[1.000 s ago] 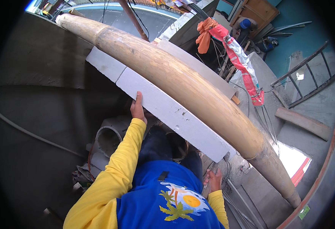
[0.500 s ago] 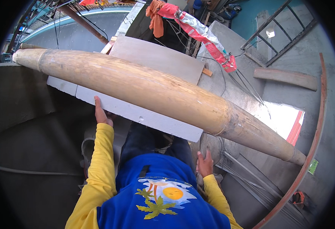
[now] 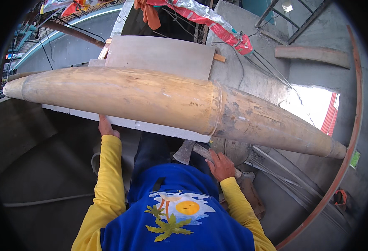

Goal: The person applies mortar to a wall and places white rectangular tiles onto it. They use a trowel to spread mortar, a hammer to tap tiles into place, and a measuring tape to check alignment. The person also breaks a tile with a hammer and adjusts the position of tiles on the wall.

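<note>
The person's right hand is wrapped around the handle of an axe, whose head lies toward the left, over the person's legs and near the right end of a white block. The left hand is at the block's near edge; whether it grips cannot be told. A thick bamboo pole stretches across just beyond, hiding much of the block. Past the pole lies a grey board.
</note>
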A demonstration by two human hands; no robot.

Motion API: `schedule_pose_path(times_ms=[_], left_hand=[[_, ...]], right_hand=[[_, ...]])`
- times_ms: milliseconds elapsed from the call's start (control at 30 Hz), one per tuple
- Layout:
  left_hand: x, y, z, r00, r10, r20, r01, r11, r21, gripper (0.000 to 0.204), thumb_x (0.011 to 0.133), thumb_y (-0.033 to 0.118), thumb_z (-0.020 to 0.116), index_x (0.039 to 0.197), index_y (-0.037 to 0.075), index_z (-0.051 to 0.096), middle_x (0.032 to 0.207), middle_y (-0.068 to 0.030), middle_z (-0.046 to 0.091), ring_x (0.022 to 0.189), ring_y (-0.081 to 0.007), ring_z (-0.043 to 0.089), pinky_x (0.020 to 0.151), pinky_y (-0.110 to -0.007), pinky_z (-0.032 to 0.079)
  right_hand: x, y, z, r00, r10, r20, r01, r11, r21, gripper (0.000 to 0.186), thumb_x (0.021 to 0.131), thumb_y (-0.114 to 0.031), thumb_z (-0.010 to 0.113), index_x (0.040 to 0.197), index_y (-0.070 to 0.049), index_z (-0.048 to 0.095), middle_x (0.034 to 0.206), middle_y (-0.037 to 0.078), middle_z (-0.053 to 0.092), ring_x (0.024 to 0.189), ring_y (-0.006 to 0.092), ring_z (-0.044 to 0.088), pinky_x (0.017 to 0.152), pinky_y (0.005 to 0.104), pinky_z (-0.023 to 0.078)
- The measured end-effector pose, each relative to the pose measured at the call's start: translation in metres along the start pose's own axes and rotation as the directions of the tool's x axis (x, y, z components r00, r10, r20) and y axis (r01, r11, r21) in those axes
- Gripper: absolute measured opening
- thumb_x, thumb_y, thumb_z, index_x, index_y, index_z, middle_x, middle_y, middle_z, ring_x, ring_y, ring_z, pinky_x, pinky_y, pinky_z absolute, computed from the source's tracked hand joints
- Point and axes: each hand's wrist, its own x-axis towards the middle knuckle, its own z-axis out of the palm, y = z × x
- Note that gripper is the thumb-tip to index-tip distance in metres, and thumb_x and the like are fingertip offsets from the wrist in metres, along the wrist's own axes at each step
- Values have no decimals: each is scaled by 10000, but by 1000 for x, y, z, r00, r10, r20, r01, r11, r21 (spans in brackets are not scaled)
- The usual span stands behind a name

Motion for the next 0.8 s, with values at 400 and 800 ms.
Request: schedule_pose_path(times_ms=[400,800], left_hand=[[12,-5,-2,998,1,-67,-1,1000,1,1035,857,701,720,1527,-39,449,1529,-145,497,1352,-285,517,1117,-447,408],[12,-7,0,998,7,-61,-8,1000,-14,1007,883,690,702,1506,-64,462,1501,-147,517,1331,-277,525,1134,-440,394]], right_hand=[[30,-2,-2,986,-160,-42,160,987,8,527,917,-400,735,1397,-207,633,938,99,622,863,316,680,712,445,558],[-62,37,13,959,253,126,-280,907,313,483,1048,-426,572,1400,-100,523,922,178,684,760,328,687,706,441,555]])
